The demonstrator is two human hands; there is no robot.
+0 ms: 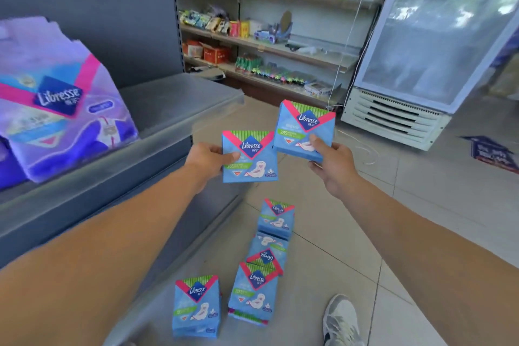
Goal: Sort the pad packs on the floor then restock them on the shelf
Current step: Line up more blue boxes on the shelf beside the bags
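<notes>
My left hand (209,159) grips a blue Libresse pad pack (252,163) by its left edge. A second, matching blue pack (304,128) is pinched at its lower right corner by my right hand (332,157); it sits slightly higher and to the right. Both packs are held upright in the air beside the front edge of the grey shelf (174,109). Below them, several more blue packs lie on the tiled floor: one stands at the lower left (196,306), one leans beside it (254,293), and others trail behind (276,219).
Large purple Libresse packs (56,101) occupy the left of the grey shelf. Stocked shelves (266,45) line the back wall. A glass-door fridge (427,45) stands at the right, with a floor sticker (494,153) nearby. My grey shoe (341,323) is beside the floor packs.
</notes>
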